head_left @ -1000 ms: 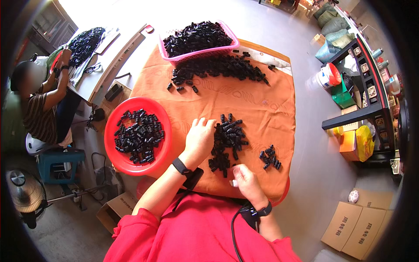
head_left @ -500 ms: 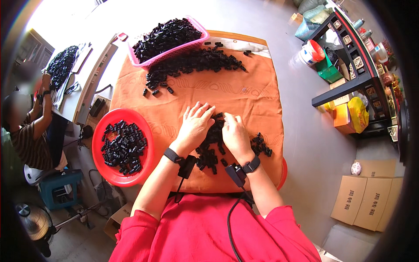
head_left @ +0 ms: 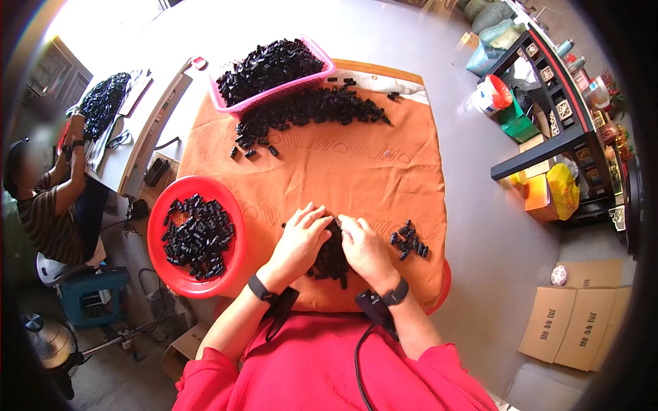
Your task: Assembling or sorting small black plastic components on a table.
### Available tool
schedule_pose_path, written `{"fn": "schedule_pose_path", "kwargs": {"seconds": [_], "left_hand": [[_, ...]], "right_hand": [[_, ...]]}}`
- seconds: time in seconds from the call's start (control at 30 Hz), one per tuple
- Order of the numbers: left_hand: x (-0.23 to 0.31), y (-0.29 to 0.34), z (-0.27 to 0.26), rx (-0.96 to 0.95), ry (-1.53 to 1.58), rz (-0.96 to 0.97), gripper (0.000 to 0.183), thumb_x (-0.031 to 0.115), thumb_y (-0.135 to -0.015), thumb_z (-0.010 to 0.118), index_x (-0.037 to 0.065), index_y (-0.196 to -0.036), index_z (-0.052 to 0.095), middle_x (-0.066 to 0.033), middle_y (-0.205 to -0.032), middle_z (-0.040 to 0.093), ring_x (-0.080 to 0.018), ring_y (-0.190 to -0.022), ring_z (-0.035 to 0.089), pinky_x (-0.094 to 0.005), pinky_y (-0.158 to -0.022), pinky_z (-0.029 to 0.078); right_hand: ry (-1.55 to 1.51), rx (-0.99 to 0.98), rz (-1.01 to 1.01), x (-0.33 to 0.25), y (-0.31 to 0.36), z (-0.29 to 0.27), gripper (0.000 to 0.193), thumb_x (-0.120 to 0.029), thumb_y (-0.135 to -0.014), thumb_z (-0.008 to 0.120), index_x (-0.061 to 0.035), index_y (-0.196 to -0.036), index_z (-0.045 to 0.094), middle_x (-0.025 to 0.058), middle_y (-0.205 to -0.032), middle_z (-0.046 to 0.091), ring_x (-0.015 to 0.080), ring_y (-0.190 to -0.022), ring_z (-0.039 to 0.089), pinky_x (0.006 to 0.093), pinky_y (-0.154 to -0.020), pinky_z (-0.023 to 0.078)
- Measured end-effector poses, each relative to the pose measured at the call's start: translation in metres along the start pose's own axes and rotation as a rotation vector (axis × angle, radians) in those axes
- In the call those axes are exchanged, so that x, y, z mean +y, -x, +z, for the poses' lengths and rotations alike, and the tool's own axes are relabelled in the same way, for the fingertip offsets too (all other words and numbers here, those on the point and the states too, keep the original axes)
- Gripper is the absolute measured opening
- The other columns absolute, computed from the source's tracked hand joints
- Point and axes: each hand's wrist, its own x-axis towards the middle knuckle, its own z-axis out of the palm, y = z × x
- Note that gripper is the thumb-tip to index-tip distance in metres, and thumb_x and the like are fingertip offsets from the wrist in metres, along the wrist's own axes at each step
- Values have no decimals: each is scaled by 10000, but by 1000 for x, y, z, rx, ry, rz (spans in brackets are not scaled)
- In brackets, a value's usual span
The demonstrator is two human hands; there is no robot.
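My left hand [head_left: 300,241] reaches over the orange cloth with its fingers stretched and slightly apart, curving along the far left side of a small heap of black plastic parts [head_left: 331,264]. Opposite it, my right hand [head_left: 367,252] has its fingers bent and pressed together at the heap's far end. The fingertips of both hands nearly meet there. What the right fingers pinch is too small to make out. Part of the heap is hidden under the hands. A smaller cluster of black parts [head_left: 410,241] lies right of my right hand.
A red basin [head_left: 238,255] of black parts sits at the table's left. Farther back, a pink basket [head_left: 288,83] stands heaped with them, beside a loose pile [head_left: 319,109]. A co-worker [head_left: 51,198] sits left. A dark shelf unit [head_left: 541,154] and cartons [head_left: 572,322] stand right.
Both hands have drawn back toward my body, and the heap between them looks more compact. The view has shifted slightly. Basin and basket stay in place on the table.
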Motion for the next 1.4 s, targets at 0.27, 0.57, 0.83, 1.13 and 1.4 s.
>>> {"fn": "schedule_pose_path", "kwargs": {"seconds": [0.27, 0.57, 0.83, 1.13, 1.4], "left_hand": [[8, 17, -13, 78, -31, -25, 379, 124, -933, 628, 64, -1307, 601, -158, -1394, 556, -381, -1370, 436, -505, -1160, 315], [-10, 32, -8, 223, -89, -184, 382, 77, -919, 609, 19, -1294, 574, -204, -1350, 567, -407, -1344, 452, -496, -1135, 349], [10, 51, -25, 362, -97, -123, 329, 43, -882, 639, 76, -1209, 663, -155, -1233, 638, -350, -1213, 557, -439, -1050, 434], [43, 37, -15, 281, -73, -18, 237, 115, -807, 723, 87, -1038, 676, -92, -867, 597, -307, -865, 565, -410, -799, 477], [38, 34, -13, 195, -202, 16, 159, 141, -822, 715, 82, -947, 635, -96, -925, 599, -304, -923, 575, -403, -831, 477]], "right_hand": [[2, 6, 35, -7, 11, -9, 259, -49, -918, 579, -29, -1174, 608, 220, -987, 626, 410, -923, 636, 452, -788, 537], [40, 65, -1, 4, 24, -7, 217, -67, -953, 557, -4, -1152, 618, 221, -1026, 640, 397, -948, 638, 444, -826, 535], [-125, 121, 108, 19, 38, -19, 219, -71, -989, 532, 14, -1172, 617, 195, -1018, 660, 303, -868, 674, 385, -752, 557], [-494, -1, 348, -6, 63, -28, 275, -142, -1046, 497, -5, -1271, 576, 32, -869, 619, 53, -650, 547, 200, -602, 485], [-510, -20, 365, -9, 75, -34, 270, -138, -1048, 493, -5, -1264, 586, 28, -897, 619, 74, -749, 584, 216, -623, 509]]}}
